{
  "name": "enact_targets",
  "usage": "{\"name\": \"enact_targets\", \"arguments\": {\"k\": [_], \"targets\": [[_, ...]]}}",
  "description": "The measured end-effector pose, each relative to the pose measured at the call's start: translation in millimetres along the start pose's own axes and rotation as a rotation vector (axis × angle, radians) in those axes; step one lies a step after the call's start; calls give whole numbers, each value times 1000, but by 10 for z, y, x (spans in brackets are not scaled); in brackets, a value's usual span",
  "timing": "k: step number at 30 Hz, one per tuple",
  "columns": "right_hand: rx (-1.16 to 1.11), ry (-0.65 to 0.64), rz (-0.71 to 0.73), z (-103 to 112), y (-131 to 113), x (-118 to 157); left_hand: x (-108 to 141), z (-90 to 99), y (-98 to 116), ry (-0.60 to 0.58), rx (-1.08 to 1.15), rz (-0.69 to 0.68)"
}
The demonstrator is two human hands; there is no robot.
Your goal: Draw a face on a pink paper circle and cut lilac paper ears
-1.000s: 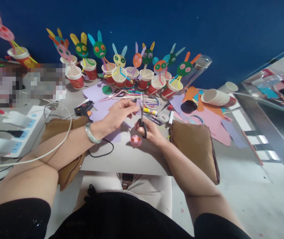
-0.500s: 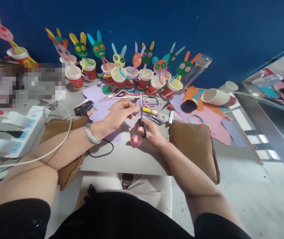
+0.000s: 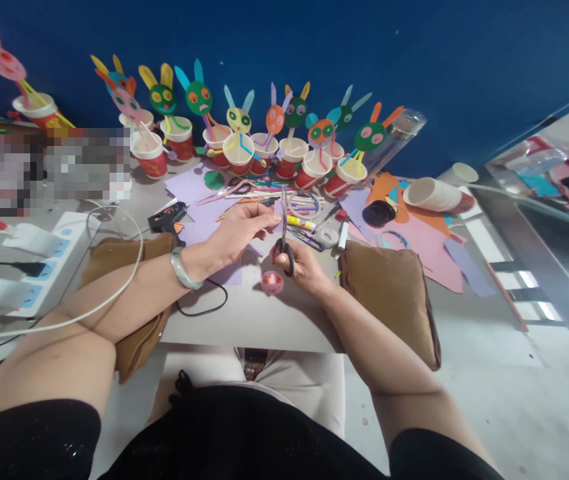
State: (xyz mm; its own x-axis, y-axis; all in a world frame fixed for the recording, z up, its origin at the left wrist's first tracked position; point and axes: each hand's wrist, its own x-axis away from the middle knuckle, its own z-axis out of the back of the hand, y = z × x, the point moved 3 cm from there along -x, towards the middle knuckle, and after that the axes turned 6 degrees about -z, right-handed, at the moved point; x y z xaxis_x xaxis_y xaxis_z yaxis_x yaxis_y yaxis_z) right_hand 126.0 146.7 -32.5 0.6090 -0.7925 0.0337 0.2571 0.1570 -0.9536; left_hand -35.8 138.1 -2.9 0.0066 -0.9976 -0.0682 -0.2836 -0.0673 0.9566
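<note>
My right hand (image 3: pixel 298 262) grips black-handled scissors (image 3: pixel 285 227), their blades pointing up and away from me. Close to the blades, the fingers of my left hand (image 3: pixel 244 230) pinch a small piece of purple paper (image 3: pixel 278 208). The scissors' blades stand right beside this paper; whether they touch it I cannot tell. Below my hands a round pink paper face (image 3: pixel 272 283) with orange eyes lies on the table (image 3: pixel 249 323). A yellow glue stick (image 3: pixel 300 222) lies just behind the scissors.
Paper cups with paper rabbit figures, such as one red cup (image 3: pixel 312 170), line the blue wall. A black glue gun (image 3: pixel 167 217) lies left, near a power strip (image 3: pixel 52 260). Brown cushions (image 3: pixel 387 300) flank the table front. Stacked cups (image 3: pixel 434 197) and coloured paper (image 3: pixel 434 250) lie right.
The scissors' blades have shifted very slightly to the right. My left hand stays almost in the same spot, and the pink face has not moved.
</note>
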Motion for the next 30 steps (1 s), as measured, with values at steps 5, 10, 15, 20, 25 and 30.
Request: {"name": "enact_targets", "arguments": {"k": [5,10,15,20,25,30], "targets": [[-13,14,-3,-5,-24,-1,3,-2,14,-8,7,-10],[-15,31,-8,6,-40,5,3,0,32,-6,-18,5],[21,34,22,29,-47,0,-5,4,44,-9,-14,18],[64,35,41,65,-58,-10,3,-3,92,5,-13,20],[143,11,69,134,-78,-18,15,-16,159,16,-45,4],[193,1,127,179,-100,-24,17,-14,171,11,-30,-20]]}}
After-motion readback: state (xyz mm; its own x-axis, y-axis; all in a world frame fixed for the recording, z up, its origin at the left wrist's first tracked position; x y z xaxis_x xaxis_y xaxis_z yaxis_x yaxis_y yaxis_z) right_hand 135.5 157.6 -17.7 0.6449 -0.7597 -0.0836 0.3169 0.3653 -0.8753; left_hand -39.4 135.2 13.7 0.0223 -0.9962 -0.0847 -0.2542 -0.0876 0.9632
